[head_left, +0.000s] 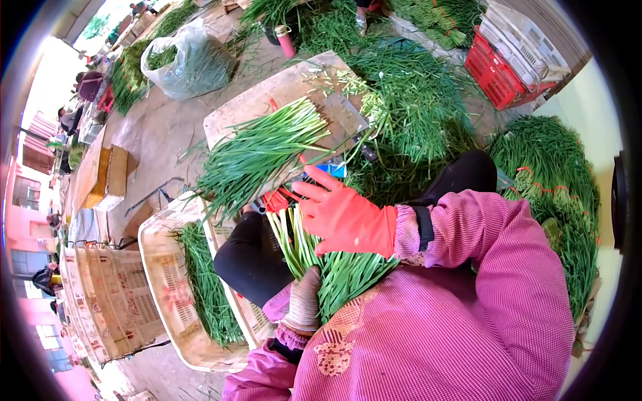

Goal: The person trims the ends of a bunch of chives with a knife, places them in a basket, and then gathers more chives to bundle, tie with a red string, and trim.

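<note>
My left hand [305,301], in a pale knitted glove, is closed around a bunch of garlic chives [351,277] at my lap; its fingertips are partly hidden by the leaves. My right hand [344,217], in an orange rubber glove, lies over the pale stem end of this bunch with its fingers spread. Just beyond that hand are red ties [275,200] and a small blue item [331,170]. On the wooden board [227,120] rests a larger pile of garlic chives [267,147], beside a wide metal blade [344,112] with a dark handle.
A white crate [160,267] holding chives stands at my left, near stacked crates [110,294]. Loose green trimmings [408,100] are heaped beyond the board. Tied bunches [548,167] lie at right, below a red basket [491,70]. A plastic bag [194,63] stands far left.
</note>
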